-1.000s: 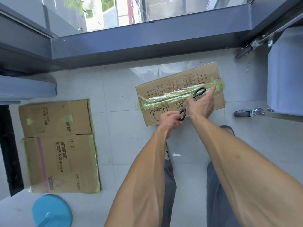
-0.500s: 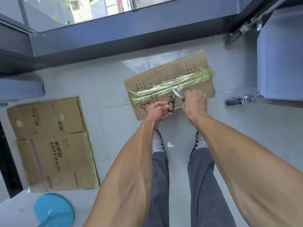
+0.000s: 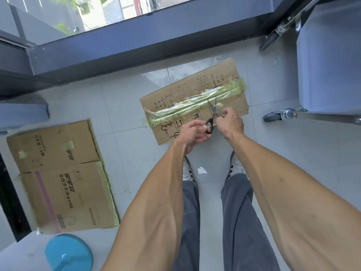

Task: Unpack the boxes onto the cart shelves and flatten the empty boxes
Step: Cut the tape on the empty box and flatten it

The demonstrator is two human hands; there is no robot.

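Observation:
A closed cardboard box (image 3: 220,85) lies on the floor ahead of my feet, sealed along its middle with crinkled green and clear tape (image 3: 187,109). Black-handled scissors (image 3: 212,118) are held above its near side, blades spread apart and pointing away from me. My left hand (image 3: 192,133) grips one handle loop. My right hand (image 3: 230,123) holds the other handle, fingers curled round it. Both hands hover over the box's near edge.
Two flattened cardboard boxes (image 3: 58,173) lie on the floor at the left. A blue round base (image 3: 68,253) sits at the bottom left. The grey cart (image 3: 330,55) with a caster wheel (image 3: 273,116) stands at the right. A dark window ledge (image 3: 136,42) runs behind.
The scissors came off the box top into both hands and their blades now stand spread apart. My view rose and shifted.

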